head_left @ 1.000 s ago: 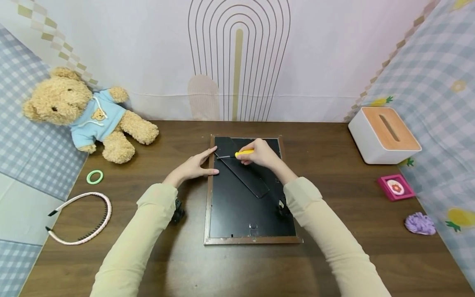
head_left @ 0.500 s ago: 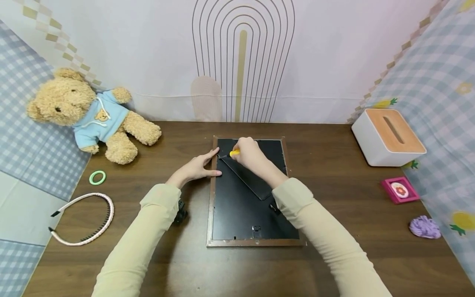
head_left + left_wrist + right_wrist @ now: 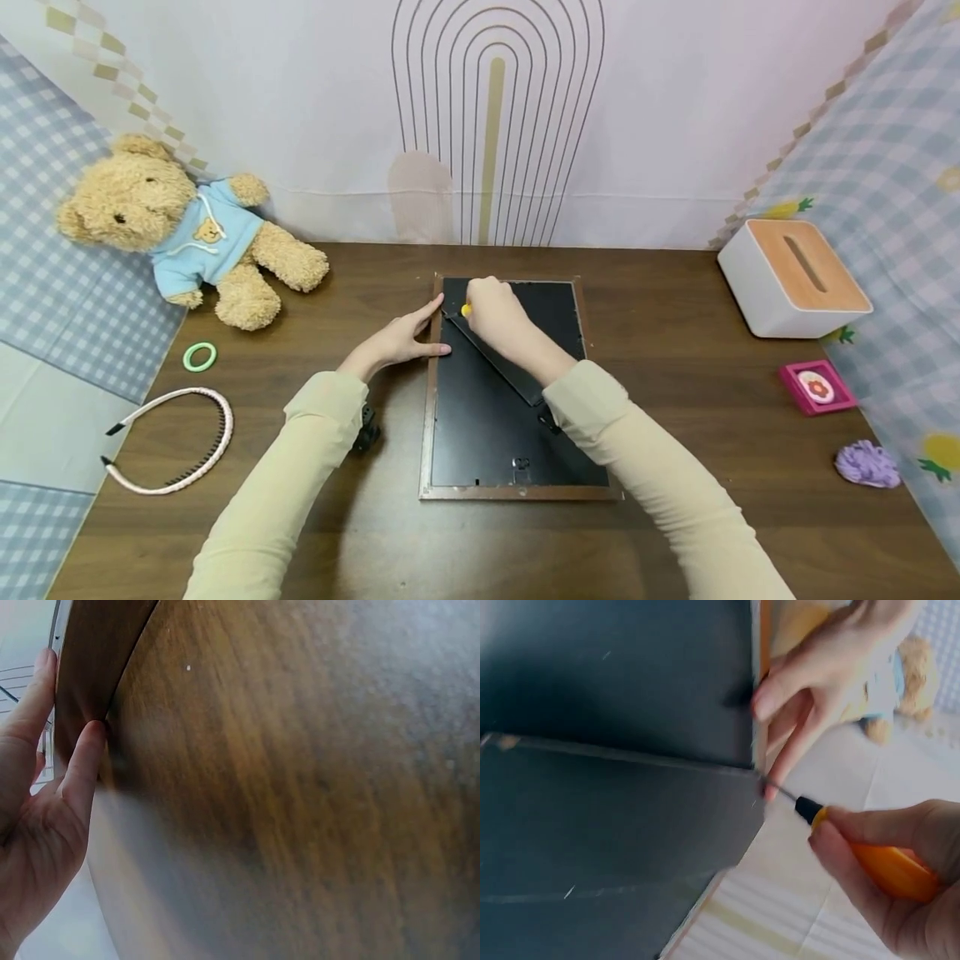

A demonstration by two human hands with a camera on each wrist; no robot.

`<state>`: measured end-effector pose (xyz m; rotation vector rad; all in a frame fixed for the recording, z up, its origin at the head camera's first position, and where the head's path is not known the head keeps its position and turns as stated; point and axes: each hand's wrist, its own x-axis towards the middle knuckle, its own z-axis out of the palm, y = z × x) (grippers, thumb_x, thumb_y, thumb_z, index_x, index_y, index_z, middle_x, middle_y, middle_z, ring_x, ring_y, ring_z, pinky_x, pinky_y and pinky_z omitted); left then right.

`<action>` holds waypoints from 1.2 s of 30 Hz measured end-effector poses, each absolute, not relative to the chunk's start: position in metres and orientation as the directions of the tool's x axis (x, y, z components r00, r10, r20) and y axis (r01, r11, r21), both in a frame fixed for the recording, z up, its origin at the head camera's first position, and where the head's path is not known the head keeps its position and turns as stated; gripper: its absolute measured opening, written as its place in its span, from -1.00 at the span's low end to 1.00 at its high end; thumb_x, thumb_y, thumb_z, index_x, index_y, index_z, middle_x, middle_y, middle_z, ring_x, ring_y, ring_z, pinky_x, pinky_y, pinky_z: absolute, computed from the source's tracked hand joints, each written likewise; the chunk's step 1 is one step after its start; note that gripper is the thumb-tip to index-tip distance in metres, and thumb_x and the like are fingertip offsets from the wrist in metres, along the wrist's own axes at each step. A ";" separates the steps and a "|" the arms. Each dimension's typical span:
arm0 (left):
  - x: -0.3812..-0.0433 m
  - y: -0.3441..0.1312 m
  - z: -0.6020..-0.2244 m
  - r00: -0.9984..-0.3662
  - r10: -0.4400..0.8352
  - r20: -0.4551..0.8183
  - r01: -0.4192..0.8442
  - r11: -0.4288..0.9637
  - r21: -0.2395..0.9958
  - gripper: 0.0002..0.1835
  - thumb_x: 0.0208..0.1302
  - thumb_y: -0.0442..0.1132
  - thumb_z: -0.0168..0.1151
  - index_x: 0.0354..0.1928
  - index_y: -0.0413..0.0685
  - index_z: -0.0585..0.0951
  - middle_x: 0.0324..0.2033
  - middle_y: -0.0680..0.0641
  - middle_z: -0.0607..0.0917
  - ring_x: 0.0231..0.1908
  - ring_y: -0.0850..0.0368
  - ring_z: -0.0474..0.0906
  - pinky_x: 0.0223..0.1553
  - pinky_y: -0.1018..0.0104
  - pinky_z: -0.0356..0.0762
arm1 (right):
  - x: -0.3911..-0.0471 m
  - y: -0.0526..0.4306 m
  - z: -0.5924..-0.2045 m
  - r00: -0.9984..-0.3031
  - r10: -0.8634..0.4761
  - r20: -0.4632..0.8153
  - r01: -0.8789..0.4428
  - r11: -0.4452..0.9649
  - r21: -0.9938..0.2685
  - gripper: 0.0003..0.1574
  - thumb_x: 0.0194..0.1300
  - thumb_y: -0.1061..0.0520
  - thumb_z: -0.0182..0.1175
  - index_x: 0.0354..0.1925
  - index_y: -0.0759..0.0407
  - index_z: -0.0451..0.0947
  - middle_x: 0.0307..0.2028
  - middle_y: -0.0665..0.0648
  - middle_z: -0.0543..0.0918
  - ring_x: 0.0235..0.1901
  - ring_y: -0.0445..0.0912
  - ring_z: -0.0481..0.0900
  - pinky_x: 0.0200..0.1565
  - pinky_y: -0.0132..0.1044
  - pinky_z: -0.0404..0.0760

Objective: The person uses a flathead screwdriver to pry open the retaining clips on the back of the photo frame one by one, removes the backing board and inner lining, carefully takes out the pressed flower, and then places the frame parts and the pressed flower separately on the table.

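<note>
A picture frame [image 3: 480, 454] lies face down on the wooden table, its black back and hinged stand leg [image 3: 615, 825] facing up. My right hand [image 3: 498, 317] grips a screwdriver [image 3: 892, 870] by its orange-yellow handle, with thumb and finger near the black collar. In the right wrist view, the thin shaft reaches the frame's edge at the corner of the stand leg; whether the tip sits under something is too blurred to tell. My left hand [image 3: 397, 340] has its fingers spread and fairly straight, touching the frame's left side close to the tip.
On the left are a teddy bear [image 3: 206, 225] in a blue hoodie, a green ring [image 3: 187, 364] and a pink headband [image 3: 227, 425]. A tissue box [image 3: 787, 308], a magenta square item [image 3: 798, 400] and a purple scrunchie [image 3: 866, 464] stand along the right side.
My right hand has moved left and turned over the screwdriver, so its handle is now mostly hidden in the head view. The left hand stays at the frame's edge.
</note>
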<state>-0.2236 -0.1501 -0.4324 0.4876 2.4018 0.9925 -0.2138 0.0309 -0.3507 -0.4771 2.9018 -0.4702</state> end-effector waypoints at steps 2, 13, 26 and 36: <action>-0.224 -0.152 -0.433 -0.817 0.492 -0.301 0.127 0.662 0.739 0.02 0.17 -0.03 0.27 0.47 0.20 -0.23 0.45 -0.21 -0.09 0.37 -0.14 0.12 0.40 0.02 0.07 | -0.212 0.025 -0.350 -0.927 -0.363 -0.096 -0.323 0.901 -0.291 -0.81 0.19 0.31 0.16 -0.20 0.34 0.60 -0.26 0.23 0.70 -0.29 0.04 0.68 -0.27 -0.22 0.69; -0.223 -0.153 -0.433 -0.824 0.456 -0.336 0.045 0.645 0.763 0.08 0.17 -0.02 0.28 0.46 0.19 -0.33 0.46 -0.18 -0.14 0.40 -0.07 0.06 0.42 0.04 0.03 | -0.218 0.027 -0.350 -0.930 -0.343 -0.132 -0.274 0.886 -0.375 -0.80 0.23 0.29 0.16 -0.19 0.34 0.64 -0.21 0.25 0.71 -0.26 0.04 0.69 -0.18 -0.22 0.69; -0.223 -0.151 -0.433 -0.813 0.457 -0.362 0.027 0.650 0.760 0.08 0.20 -0.04 0.25 0.46 0.01 -0.35 0.44 -0.26 -0.10 0.41 -0.12 0.01 0.42 0.04 0.02 | -0.211 0.023 -0.348 -0.928 -0.361 -0.095 -0.316 0.896 -0.312 -0.87 0.22 0.32 0.13 -0.26 0.33 0.57 -0.31 0.22 0.68 -0.36 0.00 0.66 -0.31 -0.25 0.67; -0.221 -0.148 -0.432 -0.816 0.435 -0.381 -0.015 0.643 0.766 0.09 0.18 -0.02 0.27 0.46 0.06 -0.35 0.43 -0.27 -0.05 0.42 -0.10 0.00 0.43 0.06 -0.01 | -0.225 0.037 -0.356 -0.927 -0.299 -0.225 -0.164 0.865 -0.474 -0.71 0.25 0.20 0.19 -0.08 0.30 0.63 -0.08 0.24 0.68 -0.18 0.00 0.68 -0.18 -0.27 0.68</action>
